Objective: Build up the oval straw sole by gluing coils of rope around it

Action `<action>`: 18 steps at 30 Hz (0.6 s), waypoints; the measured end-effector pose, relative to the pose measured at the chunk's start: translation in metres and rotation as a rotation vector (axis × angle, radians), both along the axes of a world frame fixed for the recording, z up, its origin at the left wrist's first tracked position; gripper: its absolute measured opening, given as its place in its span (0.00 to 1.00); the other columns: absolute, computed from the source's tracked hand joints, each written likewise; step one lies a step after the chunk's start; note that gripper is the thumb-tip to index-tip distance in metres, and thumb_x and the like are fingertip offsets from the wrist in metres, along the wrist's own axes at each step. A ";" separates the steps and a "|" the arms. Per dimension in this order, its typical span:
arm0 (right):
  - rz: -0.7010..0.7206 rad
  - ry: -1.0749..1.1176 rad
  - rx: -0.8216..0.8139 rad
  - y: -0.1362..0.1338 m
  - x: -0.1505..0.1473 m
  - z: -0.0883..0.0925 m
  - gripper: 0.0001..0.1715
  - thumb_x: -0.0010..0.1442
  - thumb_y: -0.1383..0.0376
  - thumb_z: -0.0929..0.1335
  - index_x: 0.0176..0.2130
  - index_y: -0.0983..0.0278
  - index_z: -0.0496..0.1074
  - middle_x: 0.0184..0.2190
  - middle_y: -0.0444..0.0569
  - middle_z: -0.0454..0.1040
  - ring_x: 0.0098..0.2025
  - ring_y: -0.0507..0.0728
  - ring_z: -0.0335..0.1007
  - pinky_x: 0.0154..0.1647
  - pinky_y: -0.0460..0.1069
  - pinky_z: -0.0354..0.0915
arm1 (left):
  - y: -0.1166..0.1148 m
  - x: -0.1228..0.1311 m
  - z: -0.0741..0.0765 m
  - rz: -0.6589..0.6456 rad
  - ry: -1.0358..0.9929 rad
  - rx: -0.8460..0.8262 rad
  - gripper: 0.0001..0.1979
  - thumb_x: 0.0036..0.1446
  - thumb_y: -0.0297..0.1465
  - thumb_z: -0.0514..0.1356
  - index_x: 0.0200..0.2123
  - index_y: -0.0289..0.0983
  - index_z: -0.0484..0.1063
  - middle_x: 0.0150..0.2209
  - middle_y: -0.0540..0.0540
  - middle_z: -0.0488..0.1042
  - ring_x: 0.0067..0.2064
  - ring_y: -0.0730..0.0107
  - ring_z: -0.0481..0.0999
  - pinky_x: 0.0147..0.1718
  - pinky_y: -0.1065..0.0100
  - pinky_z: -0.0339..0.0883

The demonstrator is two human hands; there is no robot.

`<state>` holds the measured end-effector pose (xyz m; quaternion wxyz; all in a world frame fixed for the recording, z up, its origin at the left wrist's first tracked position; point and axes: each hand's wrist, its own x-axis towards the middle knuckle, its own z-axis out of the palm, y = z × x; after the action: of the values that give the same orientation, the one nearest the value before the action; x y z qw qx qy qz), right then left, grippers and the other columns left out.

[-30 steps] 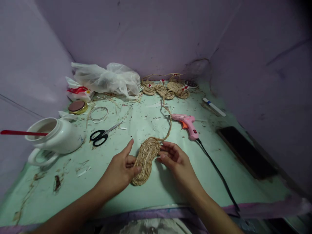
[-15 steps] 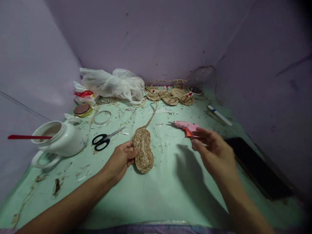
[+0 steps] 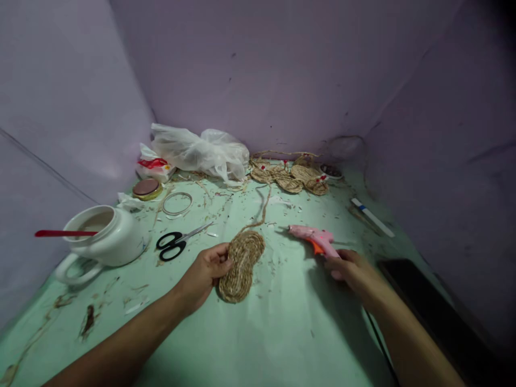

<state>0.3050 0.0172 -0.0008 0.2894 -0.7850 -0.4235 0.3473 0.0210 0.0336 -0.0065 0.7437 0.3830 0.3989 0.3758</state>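
Between the thumb and fingers of my left hand (image 3: 210,273) is the left edge of a coiled rope sole (image 3: 241,267), shaped like a small shoe sole and tilted to the right. A loose tail of rope (image 3: 263,210) runs from its top toward the back. My right hand (image 3: 350,271) is closed around the bottom of the handle of a pink glue gun (image 3: 312,236) with an orange trigger. The gun's nozzle points left, and a dark cord trails below my wrist.
Black-handled scissors (image 3: 172,245) lie left of the sole, beside a white pot (image 3: 124,239) with a red stick. Behind are a tape ring (image 3: 177,203), a plastic bag (image 3: 201,153) and several woven rope pieces (image 3: 290,183). A cutter (image 3: 373,217) and a black slab (image 3: 423,301) lie at right.
My right hand has come down onto the glue gun's handle and closed on it. The sole, still in my left hand, has tilted to the right. The camera view has shifted.
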 end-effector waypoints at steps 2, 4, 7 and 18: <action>0.021 0.147 0.045 -0.005 -0.004 0.000 0.14 0.41 0.62 0.64 0.31 0.63 0.71 0.22 0.48 0.73 0.24 0.59 0.70 0.23 0.51 0.63 | -0.001 -0.001 0.001 -0.040 0.004 0.034 0.20 0.45 0.39 0.69 0.40 0.34 0.77 0.32 0.46 0.77 0.33 0.68 0.73 0.33 0.70 0.64; 0.060 0.282 0.114 -0.011 -0.007 0.000 0.23 0.41 0.63 0.63 0.40 0.63 0.71 0.30 0.51 0.76 0.31 0.60 0.73 0.25 0.50 0.65 | -0.003 -0.002 0.003 -0.073 0.012 0.073 0.21 0.46 0.40 0.68 0.42 0.34 0.77 0.33 0.45 0.78 0.33 0.67 0.73 0.31 0.70 0.63; 0.143 0.523 0.202 -0.022 -0.006 0.001 0.28 0.44 0.63 0.68 0.48 0.63 0.70 0.30 0.50 0.76 0.29 0.58 0.69 0.22 0.48 0.60 | -0.004 -0.005 0.007 -0.085 0.049 0.152 0.22 0.50 0.41 0.66 0.46 0.35 0.76 0.37 0.44 0.78 0.37 0.64 0.74 0.35 0.69 0.64; 0.370 0.493 0.324 -0.036 0.005 -0.003 0.23 0.58 0.47 0.64 0.35 0.61 0.77 0.20 0.47 0.67 0.21 0.53 0.56 0.21 0.48 0.53 | -0.003 -0.013 0.010 -0.082 0.654 0.733 0.15 0.63 0.34 0.51 0.43 0.37 0.76 0.36 0.45 0.77 0.38 0.63 0.75 0.37 0.67 0.65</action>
<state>0.3104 -0.0190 -0.0036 0.4360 -0.5312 -0.5256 0.5015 0.0083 0.0303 0.0035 0.4099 0.7325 0.4379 0.3219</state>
